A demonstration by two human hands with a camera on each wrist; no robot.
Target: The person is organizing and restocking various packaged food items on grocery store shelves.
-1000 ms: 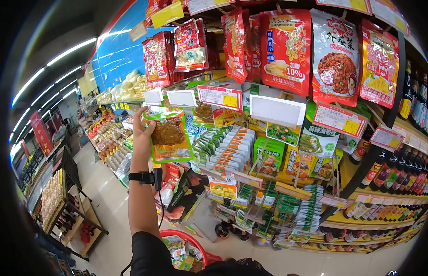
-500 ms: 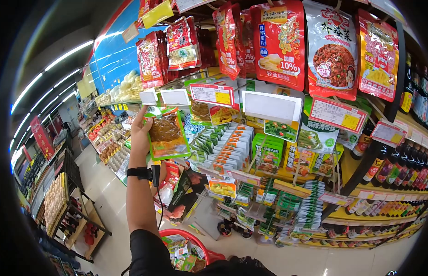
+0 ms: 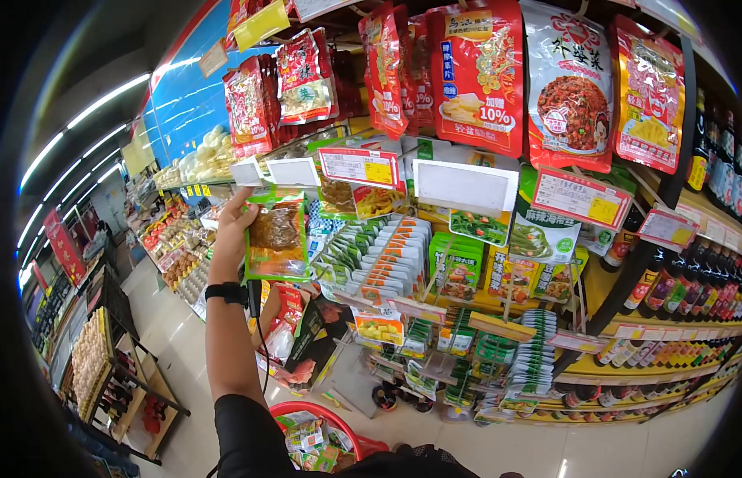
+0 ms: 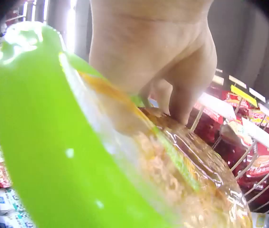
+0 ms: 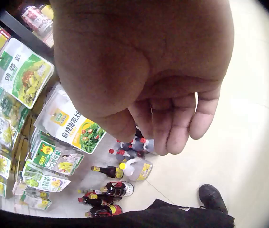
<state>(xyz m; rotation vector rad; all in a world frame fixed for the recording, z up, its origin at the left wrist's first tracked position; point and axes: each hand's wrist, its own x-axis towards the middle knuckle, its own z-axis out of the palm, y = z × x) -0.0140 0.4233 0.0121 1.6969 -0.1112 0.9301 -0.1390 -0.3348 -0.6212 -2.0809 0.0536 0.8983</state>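
My left hand pinches the upper left edge of a green-edged packet with brown food behind a clear window. In the left wrist view the packet fills the foreground, and thumb and fingers of the left hand grip its far edge. The packet is in front of the rack, just below small white price cards. My right hand hangs with loosely bent fingers and holds nothing in the right wrist view; the head view does not show it.
Red pouches hang along the top rack, with rows of green and white packets below. A red basket of packets stands on the floor. Sauce bottles fill the right shelves; an egg stand is at left.
My left hand and the packet have shifted slightly left in the head view. The packet has turned more upright. The shelves have also shifted a little left in view.
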